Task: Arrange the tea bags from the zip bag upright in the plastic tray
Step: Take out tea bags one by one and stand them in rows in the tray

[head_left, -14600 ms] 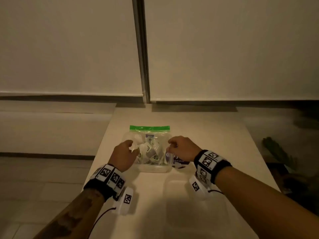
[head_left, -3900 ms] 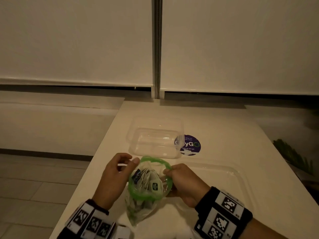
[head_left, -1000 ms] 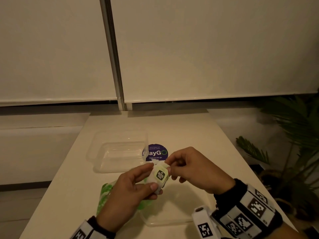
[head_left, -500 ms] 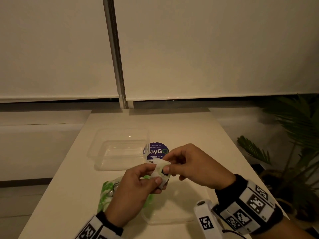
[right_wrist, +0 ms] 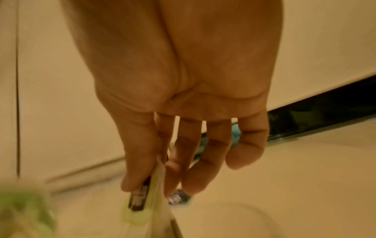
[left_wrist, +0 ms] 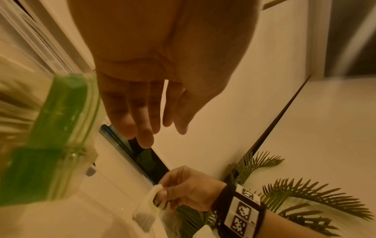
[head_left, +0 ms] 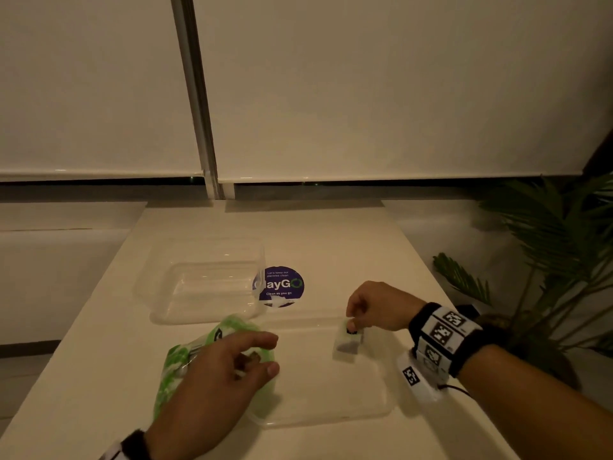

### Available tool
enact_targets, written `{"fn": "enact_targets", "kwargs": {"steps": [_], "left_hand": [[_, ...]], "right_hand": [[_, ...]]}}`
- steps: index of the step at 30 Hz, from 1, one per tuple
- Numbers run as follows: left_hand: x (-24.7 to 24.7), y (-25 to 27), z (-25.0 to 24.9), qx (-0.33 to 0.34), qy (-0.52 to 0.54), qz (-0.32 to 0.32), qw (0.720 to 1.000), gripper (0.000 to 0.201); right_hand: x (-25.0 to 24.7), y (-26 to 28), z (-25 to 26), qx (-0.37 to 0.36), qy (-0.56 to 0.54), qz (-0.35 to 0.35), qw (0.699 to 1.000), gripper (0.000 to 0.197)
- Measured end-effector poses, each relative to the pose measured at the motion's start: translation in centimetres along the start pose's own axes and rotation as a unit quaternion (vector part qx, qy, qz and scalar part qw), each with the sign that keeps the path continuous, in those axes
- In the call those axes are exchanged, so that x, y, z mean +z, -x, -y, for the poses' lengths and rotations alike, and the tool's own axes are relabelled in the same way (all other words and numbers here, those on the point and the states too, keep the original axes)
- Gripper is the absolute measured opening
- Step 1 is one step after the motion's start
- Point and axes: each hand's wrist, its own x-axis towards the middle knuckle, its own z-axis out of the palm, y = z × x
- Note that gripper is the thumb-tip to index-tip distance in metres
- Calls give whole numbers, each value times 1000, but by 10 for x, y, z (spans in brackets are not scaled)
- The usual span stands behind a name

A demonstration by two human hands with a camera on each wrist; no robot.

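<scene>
**Tea bag held over the tray**

Right hand [head_left: 374, 307] thumb and forefinger pinch the top of a tea bag [head_left: 346, 341] — it hangs upright over the clear tray [head_left: 365, 410]. Left hand [head_left: 215, 386], fingers loosely spread, hovers over the green-rimmed zip bag [head_left: 172, 363] on the table [head_left: 331, 234].

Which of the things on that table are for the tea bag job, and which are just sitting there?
For the job:
tea bag, pinched by the right hand
zip bag, left hand over it
flat clear tray

Just there:
deep clear tub
purple sticker
plant

Black wristbands [head_left: 442, 336] with checkered markers
</scene>
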Motion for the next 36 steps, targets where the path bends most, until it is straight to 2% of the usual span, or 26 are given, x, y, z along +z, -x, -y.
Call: {"fn": "enact_targets", "kwargs": {"steps": [5,11,18,21,25,31,35,36], "left_hand": [[6,-3,10,-5,-15,22,1000,26],[15,-5,7,6,4,27,1000,41],[21,-7,14,7,-2,47,999,43],[22,-7,16,8,-19,55,998,42],[21,-7,17,-12,-15,57,998,23],[20,-5,19,-14,-18,60,998,22],[18,-5,22,-8,-26,65,998,36],[17,-5,23,-10,-27,64,998,34]], "right_hand": [[11,-17,-26,38,20,13,999,25],[14,-31,-42,29,12,-60,998,22],[15,-37,-51,35,-26,-110,993,17],[15,-38,-52,47,-30,-103,993,13],[18,-37,-51,49,-31,-101,993,12],[19,-36,-48,51,-23,-73,996,19],[15,-37,-49,54,-7,-57,997,21],[14,-38,-49,55,-4,-51,997,20]]}}
